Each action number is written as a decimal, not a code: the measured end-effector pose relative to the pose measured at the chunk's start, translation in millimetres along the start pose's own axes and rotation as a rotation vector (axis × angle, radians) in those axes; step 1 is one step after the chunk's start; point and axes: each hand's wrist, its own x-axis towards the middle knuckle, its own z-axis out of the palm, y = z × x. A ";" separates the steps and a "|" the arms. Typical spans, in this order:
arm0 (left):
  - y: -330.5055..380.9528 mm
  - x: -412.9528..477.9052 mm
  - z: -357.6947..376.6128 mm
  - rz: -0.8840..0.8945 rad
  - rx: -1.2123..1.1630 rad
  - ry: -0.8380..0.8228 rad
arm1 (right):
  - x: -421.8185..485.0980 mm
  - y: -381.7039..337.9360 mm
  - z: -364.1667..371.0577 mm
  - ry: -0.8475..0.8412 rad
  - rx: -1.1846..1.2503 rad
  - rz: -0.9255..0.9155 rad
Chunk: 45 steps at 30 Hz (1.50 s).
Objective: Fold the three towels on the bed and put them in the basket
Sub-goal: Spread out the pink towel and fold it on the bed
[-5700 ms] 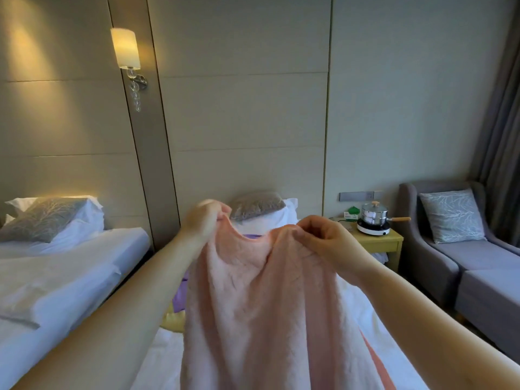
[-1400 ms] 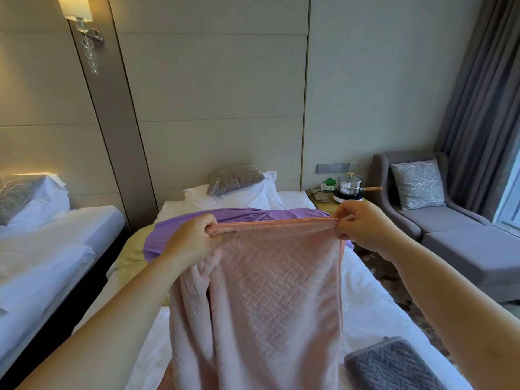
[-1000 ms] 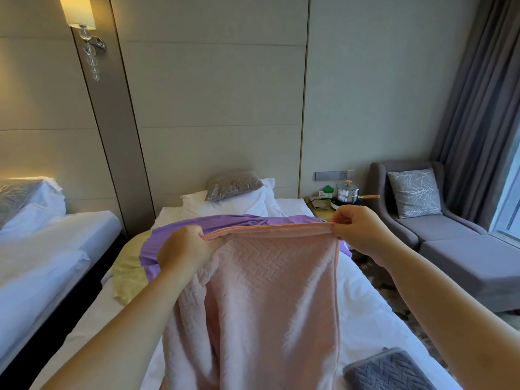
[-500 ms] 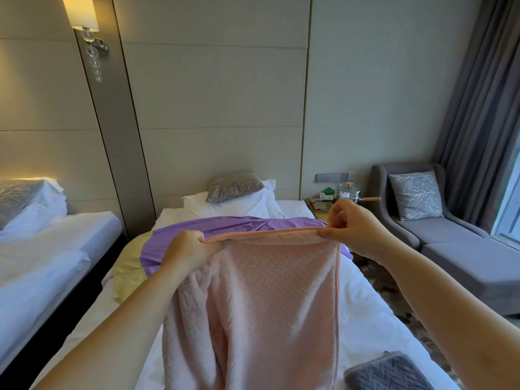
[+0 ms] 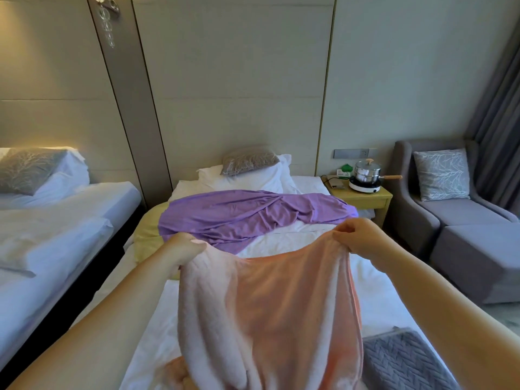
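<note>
**While left hand (image 5: 183,250) and right hand (image 5: 358,236) grip its top corners, pink towel (image 5: 267,305) hangs over bed (image 5: 380,299)**

Where the left hand bunches one corner, its fingertips are buried in cloth; the right hand pinches the other corner, fingers curled. The towel is blurred and its lower end runs out of frame. Beyond lies a purple cloth (image 5: 239,215) overlapping a half-hidden yellow cloth (image 5: 146,237). A grey towel (image 5: 402,358) is cut off at lower right. On the bedside surface (image 5: 363,195), a lidded pot (image 5: 365,171) hides its contents.

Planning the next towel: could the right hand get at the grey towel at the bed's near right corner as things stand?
Likely not yet. The right hand pinches a top corner of the pink towel, so it is busy. Once freed, the grey towel lies uncovered nearer the person, with nothing in between.
</note>
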 end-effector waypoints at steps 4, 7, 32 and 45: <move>3.6 -16.2 6.9 0.165 0.130 0.097 | -10.2 -6.4 23.4 -0.058 0.192 0.020; 15.6 -34.3 20.0 0.344 0.115 0.060 | -22.9 -20.5 41.8 -0.197 0.413 0.048; 82.3 -82.5 36.7 0.817 -0.015 -0.007 | -44.3 -58.0 42.3 -0.296 0.162 -0.478; 133.1 -89.5 -33.7 1.042 0.036 0.082 | -48.8 -107.0 12.3 -0.071 0.004 -0.796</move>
